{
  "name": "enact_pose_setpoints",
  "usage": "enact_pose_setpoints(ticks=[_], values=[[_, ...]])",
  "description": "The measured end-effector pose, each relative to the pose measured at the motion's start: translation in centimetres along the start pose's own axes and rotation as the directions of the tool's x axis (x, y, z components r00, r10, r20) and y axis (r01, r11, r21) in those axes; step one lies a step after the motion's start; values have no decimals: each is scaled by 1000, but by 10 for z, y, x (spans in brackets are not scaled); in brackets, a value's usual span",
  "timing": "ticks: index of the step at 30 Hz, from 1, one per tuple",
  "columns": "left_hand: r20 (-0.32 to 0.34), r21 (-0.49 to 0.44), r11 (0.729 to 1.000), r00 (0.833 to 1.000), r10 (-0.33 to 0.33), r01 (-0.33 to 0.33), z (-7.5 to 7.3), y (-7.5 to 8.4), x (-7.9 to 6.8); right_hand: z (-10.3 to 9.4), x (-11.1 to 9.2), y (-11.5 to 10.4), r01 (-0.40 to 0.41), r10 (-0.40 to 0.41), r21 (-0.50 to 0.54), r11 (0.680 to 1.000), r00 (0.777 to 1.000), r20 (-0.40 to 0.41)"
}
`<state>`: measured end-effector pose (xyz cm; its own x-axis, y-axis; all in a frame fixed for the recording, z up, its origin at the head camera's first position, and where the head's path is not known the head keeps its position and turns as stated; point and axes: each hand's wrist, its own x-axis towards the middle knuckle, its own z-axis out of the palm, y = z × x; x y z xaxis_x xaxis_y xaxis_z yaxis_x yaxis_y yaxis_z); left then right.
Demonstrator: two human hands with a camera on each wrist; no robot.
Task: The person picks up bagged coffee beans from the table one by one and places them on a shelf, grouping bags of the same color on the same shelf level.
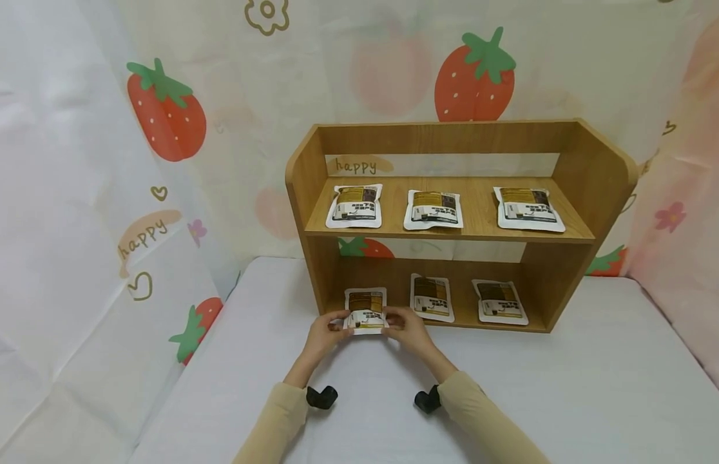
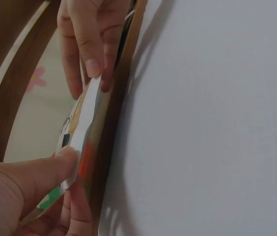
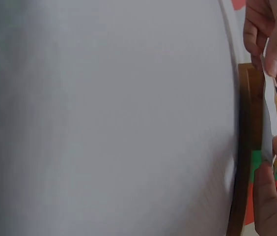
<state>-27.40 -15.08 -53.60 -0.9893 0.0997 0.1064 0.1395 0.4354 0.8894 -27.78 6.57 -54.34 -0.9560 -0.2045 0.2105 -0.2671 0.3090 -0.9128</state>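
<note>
A white pouch with a brown and yellow label is held by both hands at the front of the lower shelf's left end. My left hand pinches its left edge, thumb on the near side. On its right edge, my right hand pinches in the same way. The left wrist view shows the pouch edge-on, between thumb and fingers of each hand, close to the shelf's front edge. From the right wrist, the pouch also appears edge-on; its underside is mostly hidden.
A two-level wooden shelf stands on the white-covered table. Similar pouches lie on the upper level at left, middle and right. Two more, a middle pouch and a right pouch, lie below.
</note>
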Motion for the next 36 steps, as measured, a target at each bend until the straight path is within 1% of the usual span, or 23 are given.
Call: enact_pose_setpoints(ticks=[5,8,10,13,16,20,25,29,32,34,36], values=[[-60,48,998,998,35,-32,3,-5,6,5,5,1,2,-3,-30,1000,1000,-25],[-97,65,997,994,39,-33,4,-6,9,8,6,0,-4,2,-41,999,999,-33],[-119,76,996,991,60,-51,5,-6,11,10,8,-1,-7,5,-43,999,999,-41],[-159,79,994,984,82,-70,7,-5,13,13,11,-2,7,-9,-45,999,999,-47],[-195,108,990,974,115,-95,9,-5,15,15,14,-3,19,-21,-63,998,999,-38],[-230,156,981,962,149,-115,13,-7,19,16,19,-3,-11,10,-81,997,1000,-14],[-262,177,978,953,153,-109,19,-5,24,14,24,-2,-42,42,-91,995,999,2],[-279,212,975,953,120,-61,24,-1,25,11,26,-1,-39,39,-81,996,999,0],[-293,245,969,951,104,-30,26,3,25,10,26,-2,-46,46,-51,998,999,1],[-299,257,966,948,107,-28,27,5,24,11,26,-2,-38,38,-42,998,999,3],[-297,269,962,947,124,-41,27,6,24,11,25,-2,-27,27,-38,999,1000,0]])
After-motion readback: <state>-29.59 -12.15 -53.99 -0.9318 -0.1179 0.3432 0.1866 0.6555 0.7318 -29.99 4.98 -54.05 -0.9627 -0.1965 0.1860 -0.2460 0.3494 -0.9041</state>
